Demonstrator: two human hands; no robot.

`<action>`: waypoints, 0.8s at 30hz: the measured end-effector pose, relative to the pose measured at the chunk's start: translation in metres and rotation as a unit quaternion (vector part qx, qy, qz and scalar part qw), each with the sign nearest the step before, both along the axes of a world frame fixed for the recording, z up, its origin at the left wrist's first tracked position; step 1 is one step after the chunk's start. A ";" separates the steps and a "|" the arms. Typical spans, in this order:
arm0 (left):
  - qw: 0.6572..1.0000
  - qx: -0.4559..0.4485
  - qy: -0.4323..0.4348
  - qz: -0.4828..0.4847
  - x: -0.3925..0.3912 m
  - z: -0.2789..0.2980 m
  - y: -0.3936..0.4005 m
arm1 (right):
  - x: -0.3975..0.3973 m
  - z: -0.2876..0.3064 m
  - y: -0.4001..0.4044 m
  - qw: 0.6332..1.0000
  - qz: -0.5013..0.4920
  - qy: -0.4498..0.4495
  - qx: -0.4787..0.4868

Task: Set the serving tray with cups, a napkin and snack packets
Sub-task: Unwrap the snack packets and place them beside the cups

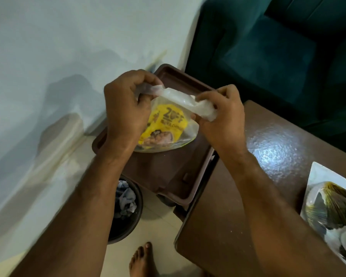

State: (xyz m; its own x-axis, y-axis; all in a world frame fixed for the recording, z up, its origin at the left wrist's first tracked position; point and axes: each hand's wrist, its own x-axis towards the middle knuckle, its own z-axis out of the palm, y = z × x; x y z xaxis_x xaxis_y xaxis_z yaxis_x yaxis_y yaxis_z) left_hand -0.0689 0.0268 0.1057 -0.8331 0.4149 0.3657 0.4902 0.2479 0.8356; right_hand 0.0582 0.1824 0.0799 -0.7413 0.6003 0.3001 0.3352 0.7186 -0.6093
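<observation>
Packet (164,126) — a clear plastic snack bag with a yellow printed label — is held up over the brown tray (174,168), between both hands. Its lower edge hangs near the tray floor; whether it touches cannot be told. The left hand (126,108) pinches the bag's top edge at one end, fingers curled tight around the crumpled plastic. The right hand (222,114) grips the other end of that same top edge, thumb and fingers closed on a bunched fold. The strip of plastic between the two hands is stretched taut.

The tray sits beside the left edge of the table (238,186), its far corner close to the wall (58,56); what it rests on is hidden. A bright patch of light glares on the tabletop towards the far right corner. At the table's right edge lies a white plate (328,198) with a dark, greenish pattern — only partly in view.

Below the tray, on the pale floor, stands a dark bin (126,208) with crumpled paper inside. A bare foot (144,260) shows at the bottom edge. A dark green sofa (268,47) fills the far right.
</observation>
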 end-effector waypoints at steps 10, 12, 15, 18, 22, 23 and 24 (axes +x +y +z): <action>0.970 0.009 -0.240 0.047 0.010 -0.055 -0.027 | 0.010 0.006 0.003 0.946 0.008 0.169 -0.275; 0.968 0.044 -0.245 0.041 0.012 -0.056 -0.023 | 0.017 -0.009 0.010 0.919 0.003 0.169 -0.355; 0.970 0.077 -0.232 0.003 0.011 -0.051 -0.016 | 0.026 -0.029 0.004 0.895 -0.014 0.132 -0.425; 0.979 0.075 -0.187 -0.016 0.006 -0.046 -0.015 | 0.023 -0.032 -0.007 0.892 -0.024 0.128 -0.432; 0.982 0.103 -0.161 -0.015 -0.001 -0.044 -0.016 | 0.016 -0.021 -0.009 0.902 -0.058 0.185 -0.385; 0.980 0.107 -0.167 -0.018 -0.002 -0.046 -0.017 | 0.015 -0.019 -0.009 0.903 -0.062 0.194 -0.379; 0.979 0.101 -0.178 -0.019 -0.003 -0.049 -0.017 | 0.015 -0.017 -0.010 0.902 -0.062 0.200 -0.377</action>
